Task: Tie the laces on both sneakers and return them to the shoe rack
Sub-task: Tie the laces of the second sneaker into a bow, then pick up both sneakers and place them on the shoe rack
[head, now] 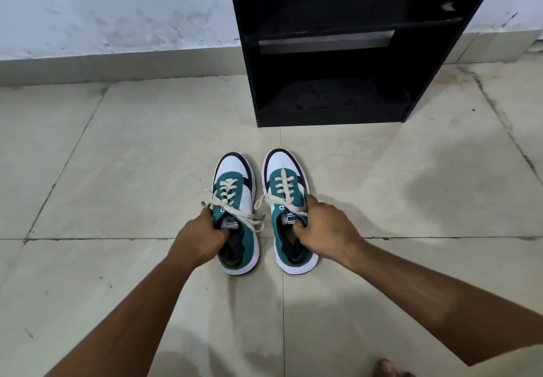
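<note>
Evidently both sneakers are gripped at once, low in the middle of the frame. The left hand (202, 237) is closed on the collar of the left sneaker (236, 215), its fingers tucked inside the opening beside the tongue; the right hand (320, 224) is closed in like manner on the right sneaker (289, 209), thumb inside and fingers wrapped over the outer side. The two shoes are seen side by side, toes pointing up the frame, on or just above the tiled floor (117, 156); whether the soles are lifted cannot be told.

Bows appear to be tied on both, with loops and ends of the laces (235, 203) trailing loosely across the tongues, so the return to the rack is judged to be the step in hand. It would be done well if each shoe were kept level and the pinch held at the collar, clear of the bows, so that no loop is pulled out. Loose ends should be kept from being dragged or caught on a shelf edge.

Farther up, in the upper middle of the frame, the black shoe rack (338, 28) is seen against the wall, its shelves bare; the lowest bay is nearest, and the pair could be slid in there toes first.
</note>
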